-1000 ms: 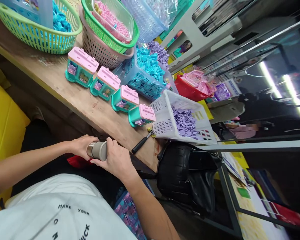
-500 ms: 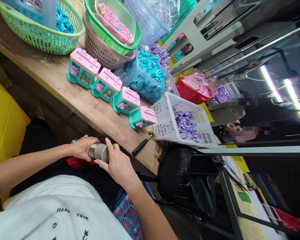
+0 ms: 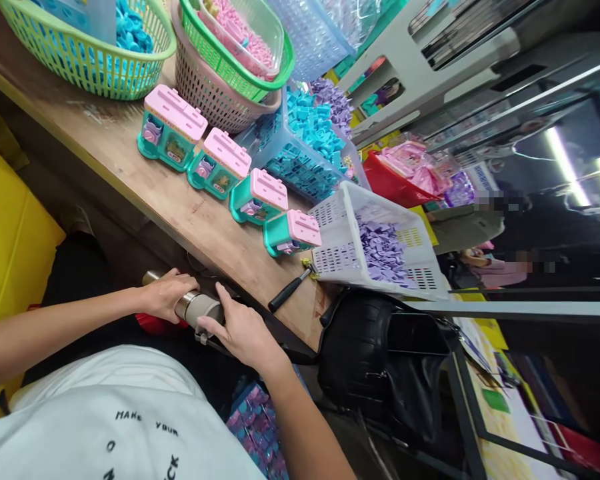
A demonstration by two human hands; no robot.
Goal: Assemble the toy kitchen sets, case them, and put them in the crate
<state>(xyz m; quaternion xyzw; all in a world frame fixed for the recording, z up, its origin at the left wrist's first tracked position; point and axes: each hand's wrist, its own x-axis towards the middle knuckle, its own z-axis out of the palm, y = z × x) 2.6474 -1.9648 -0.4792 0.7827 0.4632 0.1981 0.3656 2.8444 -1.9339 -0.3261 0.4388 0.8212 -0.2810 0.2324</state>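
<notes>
A metal-and-beige cylinder that looks like a thermos bottle [image 3: 186, 305] lies sideways above my lap, beside the workbench edge. My left hand [image 3: 169, 295] is wrapped round its metal body. The fingers and thumb of my right hand [image 3: 237, 327] curl round its beige capped end, partly hiding it. Beyond my hands on the bench, a hammer [image 3: 287, 293] with a black handle lies near the front edge. A row of several pink-and-teal toy houses [image 3: 173, 127] runs along the bench behind it.
A white crate [image 3: 330, 260] holds purple pieces; a blue crate [image 3: 290, 167] holds blue ones. Green basket [image 3: 80, 73] stands at the far left. A black leather bag [image 3: 355, 360] sits right of the bench end. Other people are in the right background.
My right hand has turned and closed further over the bottle's capped end, whose round face showed before. The view has shifted slightly, so the bench things appear further right.
</notes>
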